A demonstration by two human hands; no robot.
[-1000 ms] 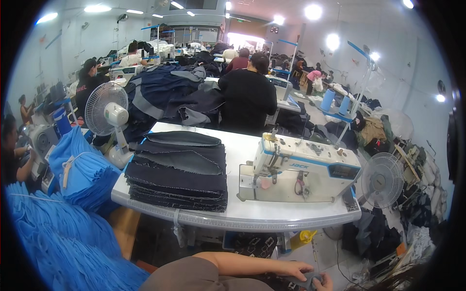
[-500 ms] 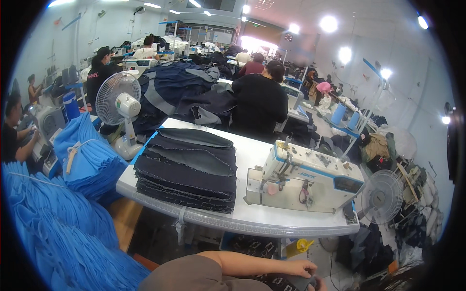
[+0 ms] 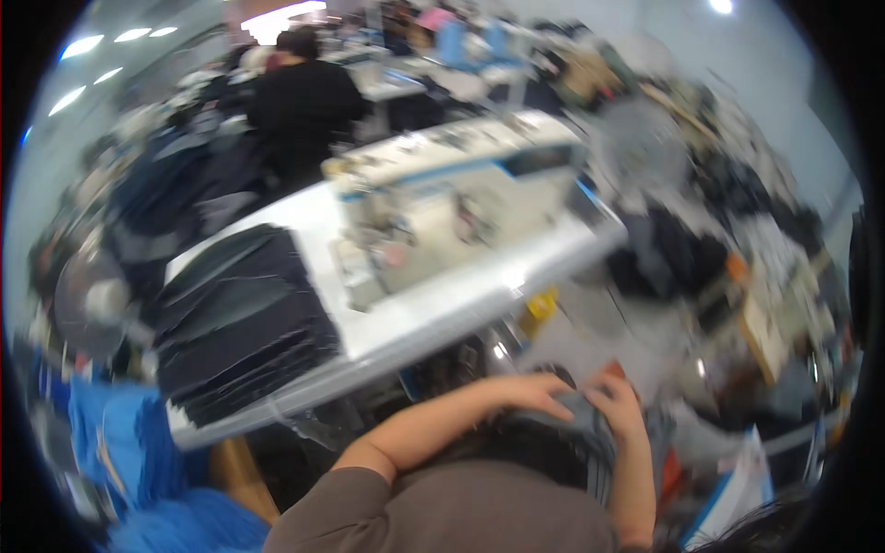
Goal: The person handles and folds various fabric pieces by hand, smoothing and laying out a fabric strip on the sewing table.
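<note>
Grey cloth (image 3: 583,413) lies between my hands, low and right of the middle, beside my lap. My left hand (image 3: 536,393) reaches over it from the left, with thumb and fingers apart. From the right, my right hand (image 3: 616,402) bends its fingers onto the cloth's upper edge and appears to pinch it; blur hides the fingertips. Beyond my arms, a white sewing machine (image 3: 470,198) stands on a white table (image 3: 318,217). Left of the machine lies a stack of dark denim pieces (image 3: 244,313).
Bundled blue cloth (image 3: 124,442) stands at the lower left, near a fan (image 3: 103,300). A person in black (image 3: 309,111) sits beyond the table. Behind the machine stands another fan (image 3: 641,143). Piles of garments (image 3: 668,253) fill the right side, and a yellow container (image 3: 539,309) is below the table.
The view has swung to the right and down, so the table and machine sit further left and tilted. Both forearms now show. My hands have moved slightly apart over the grey cloth.
</note>
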